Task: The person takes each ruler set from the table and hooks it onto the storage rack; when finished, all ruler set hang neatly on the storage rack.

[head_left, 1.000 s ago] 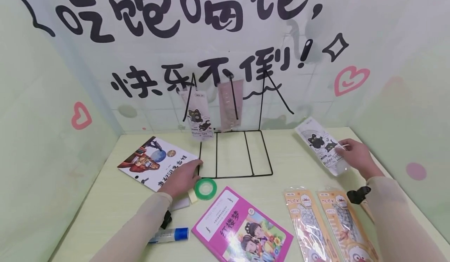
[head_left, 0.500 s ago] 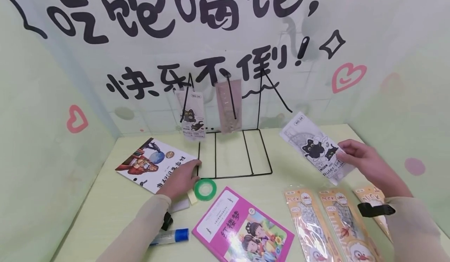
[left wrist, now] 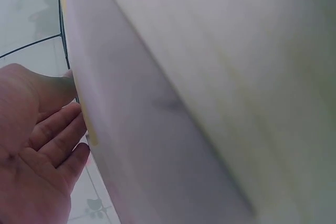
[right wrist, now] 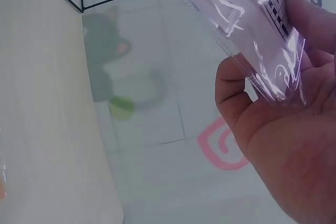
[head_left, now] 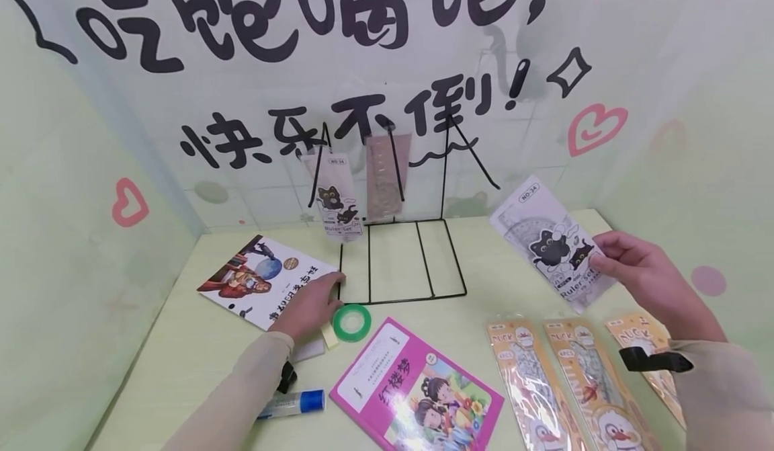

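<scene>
My right hand (head_left: 641,273) pinches the lower right side of a clear-wrapped ruler set (head_left: 550,242) with black cats on its card. In the right wrist view, thumb and fingers lie on either side of the shiny wrapper (right wrist: 252,35). The set is held up, tilted, just right of the right hook of a black wire display rack (head_left: 417,298). Another cat ruler set (head_left: 335,199) hangs from the left hook, and a pinkish packet (head_left: 387,179) hangs in the middle. My left hand (head_left: 310,303) touches the rack's front left corner with relaxed, spread fingers.
A white book (head_left: 266,279) lies left of the rack. In front are green tape (head_left: 352,323), a blue-capped glue stick (head_left: 296,402) and a pink book (head_left: 423,390). Several orange duck packs (head_left: 526,377) lie at the right. A printed wall (head_left: 254,95) stands behind.
The right hand has lifted the ruler set toward the viewer and turned its front more into view. The left hand stays at the rack's corner. The camera view has shifted slightly.
</scene>
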Demonstrator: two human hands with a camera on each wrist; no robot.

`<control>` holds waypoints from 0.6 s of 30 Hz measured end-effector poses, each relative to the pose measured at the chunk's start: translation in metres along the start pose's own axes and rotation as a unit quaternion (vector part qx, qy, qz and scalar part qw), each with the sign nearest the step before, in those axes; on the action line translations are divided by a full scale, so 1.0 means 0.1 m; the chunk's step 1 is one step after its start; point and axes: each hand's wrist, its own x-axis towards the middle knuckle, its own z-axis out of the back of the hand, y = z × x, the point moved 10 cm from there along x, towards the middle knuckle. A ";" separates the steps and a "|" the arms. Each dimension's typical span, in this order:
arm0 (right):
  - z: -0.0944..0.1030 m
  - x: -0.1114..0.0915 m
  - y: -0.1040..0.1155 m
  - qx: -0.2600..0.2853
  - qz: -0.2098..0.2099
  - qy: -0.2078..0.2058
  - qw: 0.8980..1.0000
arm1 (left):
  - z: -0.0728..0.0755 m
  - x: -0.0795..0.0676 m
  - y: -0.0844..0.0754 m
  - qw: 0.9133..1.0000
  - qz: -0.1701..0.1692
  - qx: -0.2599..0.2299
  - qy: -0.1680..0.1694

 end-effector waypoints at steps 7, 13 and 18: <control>-0.04 0.05 0.00 0.017 0.006 -0.012 1.000 | 0.00 -0.01 0.00 1.000 0.007 -0.003 0.001; -0.07 0.09 -0.04 0.016 -0.001 -0.011 1.000 | -0.01 -0.01 0.01 1.000 0.008 -0.004 0.001; -0.14 0.14 -0.08 0.061 0.002 0.000 0.998 | -0.01 -0.01 0.02 1.000 0.006 -0.006 0.000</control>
